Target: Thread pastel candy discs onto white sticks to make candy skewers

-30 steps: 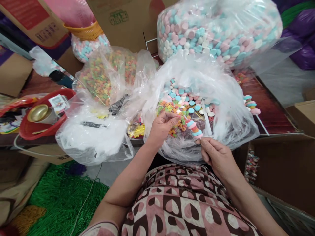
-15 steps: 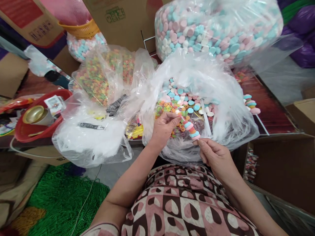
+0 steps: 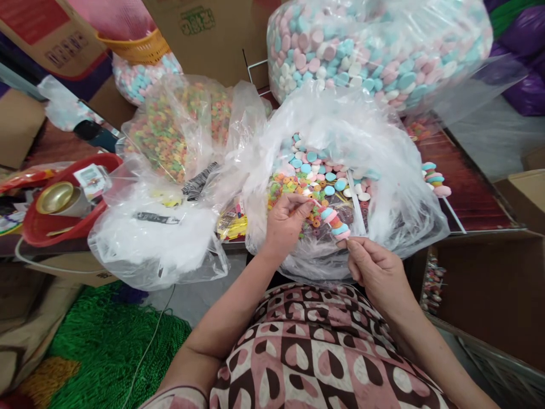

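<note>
A candy skewer [image 3: 335,222] of pink, blue and orange sweets slants between my two hands above an open clear plastic bag [image 3: 394,176]. My left hand [image 3: 288,221] is closed in a pinch at the skewer's upper-left end. At its lower-right end, by a pink piece, the thumb and finger of my right hand [image 3: 374,266] are pinched. Inside the bag lie ring-shaped gummies [image 3: 286,187], pastel marshmallows [image 3: 305,169] and white sticks [image 3: 356,204]. My left fingers partly cover the gummies, and the exact grip at the tip is too small to make out.
Another candy skewer [image 3: 436,180] rests to the right on the red table [image 3: 472,193]. Behind stands a big bag of marshmallows [image 3: 374,57]; a bag of gummies [image 3: 170,130] sits left. A red basket [image 3: 32,224] and an open cardboard box [image 3: 489,289] flank the work.
My right hand and the lower end of the skewer have shifted slightly right. My left hand stays almost in place, still pinching the other end.
</note>
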`<action>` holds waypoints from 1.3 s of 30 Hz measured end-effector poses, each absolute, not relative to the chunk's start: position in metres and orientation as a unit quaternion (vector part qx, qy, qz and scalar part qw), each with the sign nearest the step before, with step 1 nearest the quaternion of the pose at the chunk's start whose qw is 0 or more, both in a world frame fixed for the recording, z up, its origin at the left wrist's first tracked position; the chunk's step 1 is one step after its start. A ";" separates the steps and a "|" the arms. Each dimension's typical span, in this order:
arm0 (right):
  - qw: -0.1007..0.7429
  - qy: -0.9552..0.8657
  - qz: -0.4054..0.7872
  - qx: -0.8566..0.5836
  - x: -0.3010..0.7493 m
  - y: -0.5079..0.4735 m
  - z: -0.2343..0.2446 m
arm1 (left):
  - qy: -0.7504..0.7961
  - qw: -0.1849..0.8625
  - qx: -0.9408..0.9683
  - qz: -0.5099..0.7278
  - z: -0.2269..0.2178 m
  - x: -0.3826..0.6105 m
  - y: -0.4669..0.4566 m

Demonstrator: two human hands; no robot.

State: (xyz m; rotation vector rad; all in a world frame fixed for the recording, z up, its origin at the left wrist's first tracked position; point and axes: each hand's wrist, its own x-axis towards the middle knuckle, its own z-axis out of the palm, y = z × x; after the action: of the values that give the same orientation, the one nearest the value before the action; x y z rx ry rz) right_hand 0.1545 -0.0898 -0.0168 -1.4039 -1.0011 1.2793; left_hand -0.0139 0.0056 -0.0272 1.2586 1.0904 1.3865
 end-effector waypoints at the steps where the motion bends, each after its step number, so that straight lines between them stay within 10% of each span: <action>1: 0.488 -0.401 0.520 -0.575 0.158 -0.089 -0.017 | 0.447 0.461 0.513 0.569 -0.027 -0.015 0.006; 11: 0.582 -0.294 0.479 -0.588 0.178 -0.080 -0.007 | 0.407 0.218 0.850 0.255 -0.025 0.024 -0.010; 28: 0.561 -0.302 0.514 -0.575 0.171 -0.081 -0.013 | 0.449 0.041 0.884 0.124 -0.024 -0.012 0.001; 33: 0.528 -0.333 0.522 -0.581 0.170 -0.086 -0.018 | 0.462 0.134 0.842 0.243 -0.024 -0.017 0.004; 39: 0.457 -0.407 0.543 -0.575 0.166 -0.087 -0.022 | 0.465 0.506 0.542 0.484 -0.018 -0.014 0.011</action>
State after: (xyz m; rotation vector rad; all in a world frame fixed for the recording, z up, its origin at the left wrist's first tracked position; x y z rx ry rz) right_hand 0.1656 -0.0872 -0.0216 -1.4165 -1.0038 1.3379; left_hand -0.0137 0.0112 -0.0177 1.3064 1.1214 1.1686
